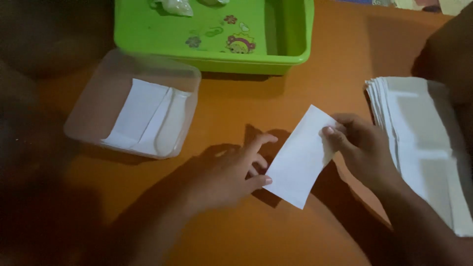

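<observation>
White paper slip [300,157] pinched by right hand [362,148]; left hand [231,175] (fingers spread) touches its edge.

A clear plastic container [98,106], rectangular with rounded corners, sat at the left on the orange surface and held folded white paper [148,118]. Just behind it stood a bright green plastic tub [290,44], whose floor bore cartoon sticker decorations [240,44] in pink, yellow and green, with smaller flower-shaped ones [193,41] beside them. At the tub's far edge lay a small crumpled clear plastic bag [172,7]. No screens or signs were in view.
</observation>
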